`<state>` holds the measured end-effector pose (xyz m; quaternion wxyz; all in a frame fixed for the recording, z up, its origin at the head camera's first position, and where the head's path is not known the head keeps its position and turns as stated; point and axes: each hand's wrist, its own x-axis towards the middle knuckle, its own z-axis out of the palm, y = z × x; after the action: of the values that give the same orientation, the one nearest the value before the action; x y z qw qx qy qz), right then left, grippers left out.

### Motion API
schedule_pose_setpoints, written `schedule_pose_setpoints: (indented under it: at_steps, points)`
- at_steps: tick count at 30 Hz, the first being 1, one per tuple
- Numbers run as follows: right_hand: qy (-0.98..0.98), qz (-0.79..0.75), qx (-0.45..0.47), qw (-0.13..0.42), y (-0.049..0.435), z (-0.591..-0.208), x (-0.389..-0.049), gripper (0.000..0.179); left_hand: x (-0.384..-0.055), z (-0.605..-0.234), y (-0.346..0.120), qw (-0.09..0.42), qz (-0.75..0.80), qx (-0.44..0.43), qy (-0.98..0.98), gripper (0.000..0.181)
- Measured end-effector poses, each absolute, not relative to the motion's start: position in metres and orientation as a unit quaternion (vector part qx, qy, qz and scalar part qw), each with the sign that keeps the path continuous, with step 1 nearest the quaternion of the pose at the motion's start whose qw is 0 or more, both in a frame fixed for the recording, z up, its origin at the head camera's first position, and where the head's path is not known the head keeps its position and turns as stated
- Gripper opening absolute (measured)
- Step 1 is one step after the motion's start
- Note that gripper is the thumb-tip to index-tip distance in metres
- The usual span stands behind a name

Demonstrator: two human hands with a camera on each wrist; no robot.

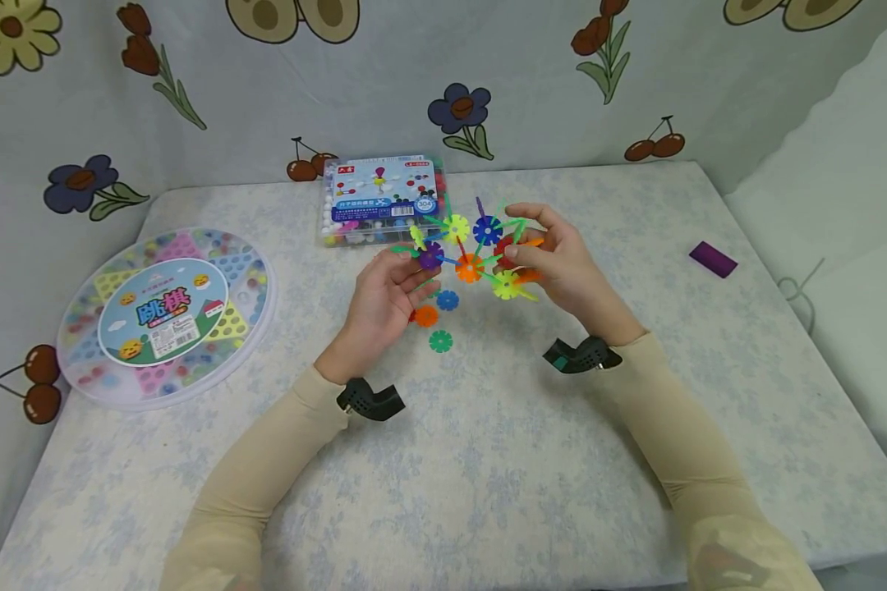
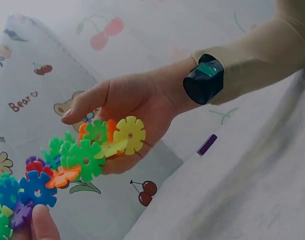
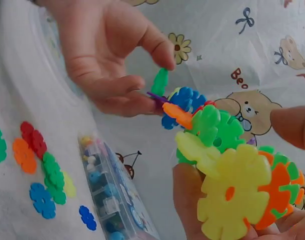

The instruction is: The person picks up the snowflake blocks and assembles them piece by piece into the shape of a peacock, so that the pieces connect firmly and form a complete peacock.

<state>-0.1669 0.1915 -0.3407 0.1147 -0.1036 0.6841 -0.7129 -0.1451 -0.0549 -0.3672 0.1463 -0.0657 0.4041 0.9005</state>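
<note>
Both hands hold up one joined structure of colourful notched flower-shaped plastic discs [image 1: 469, 268] above the table. My left hand [image 1: 380, 300] has its fingers at the left end, by a purple disc [image 1: 430, 255]; a green disc [image 3: 160, 82] stands up between its thumb and fingers in the right wrist view. At the other end, my right hand [image 1: 565, 267] has its fingers round the structure near red, orange and yellow discs. A yellow disc [image 3: 233, 192] faces the right wrist camera and hides part of those fingers. Loose discs, including a green one [image 1: 440, 341], lie on the table below.
Behind the hands lies a clear lidded box [image 1: 384, 193] of small coloured parts. A round Chinese checkers set [image 1: 163, 316] is at the left. On the right sit a small purple object [image 1: 713, 259] and a thin cord [image 1: 806, 287]. Patterned cloth [image 1: 384, 90] hangs behind the table.
</note>
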Motion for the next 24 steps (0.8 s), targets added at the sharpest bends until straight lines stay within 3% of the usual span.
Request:
schedule_pose_setpoints:
  at_steps: [5, 10, 16, 20, 24]
  points:
    - [0.616, -0.761, -0.113, 0.169, 0.195, -0.337, -0.170, 0.083, -0.145, -0.368, -0.054, 0.175, 0.896, -0.111, 0.394, 0.015]
    - [0.586, -0.778, -0.163, 0.155, 0.197, -0.338, -0.170, 0.107, -0.144, -0.367, -0.052, 0.183, 0.900, -0.121, 0.376, 0.018]
    - [0.571, -0.790, -0.215, 0.061, 0.191, -0.343, -0.167, 0.116, -0.141, -0.370, -0.049, 0.183, 0.908, -0.075, 0.370, 0.030]
    - [0.580, -0.784, -0.218, -0.033, 0.182, -0.347, -0.162, 0.117, -0.140, -0.373, -0.046, 0.178, 0.903, -0.026, 0.391, 0.024]
    - [0.549, -0.808, -0.191, -0.093, 0.172, -0.351, -0.159, 0.113, -0.137, -0.376, -0.043, 0.182, 0.898, 0.006, 0.400, 0.015]
